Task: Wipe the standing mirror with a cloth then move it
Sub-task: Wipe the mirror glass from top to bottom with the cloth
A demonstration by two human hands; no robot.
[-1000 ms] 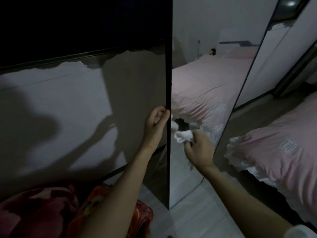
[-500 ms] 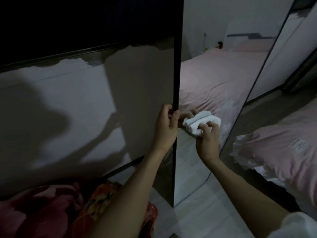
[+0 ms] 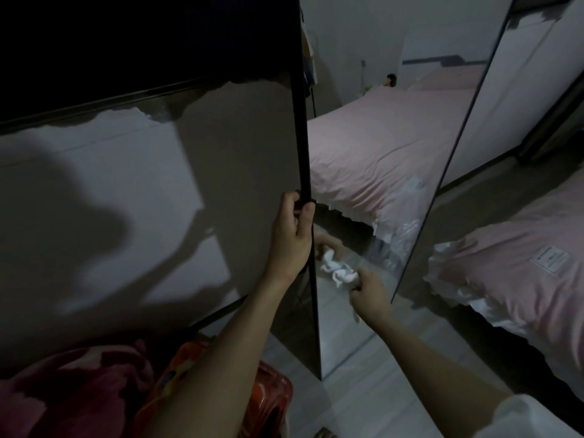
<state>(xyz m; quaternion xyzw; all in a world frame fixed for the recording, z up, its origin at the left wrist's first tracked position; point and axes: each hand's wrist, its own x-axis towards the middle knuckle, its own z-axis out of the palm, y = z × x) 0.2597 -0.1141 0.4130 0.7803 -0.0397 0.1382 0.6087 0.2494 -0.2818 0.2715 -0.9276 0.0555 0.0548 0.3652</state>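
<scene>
Low on my left lies a red blanket [image 3: 72, 396], dim and cut off by the frame edge. My left hand [image 3: 292, 237] grips the dark left edge of the standing mirror [image 3: 373, 147], fingers curled round the frame. The mirror stands upright on the pale floor [image 3: 357, 403], its top out of view. My right hand [image 3: 369, 292] pinches a crumpled white cloth [image 3: 339, 273] against the glass (its fingertips are hidden). Further right is a pink bed [image 3: 518, 257], partly out of frame.
</scene>
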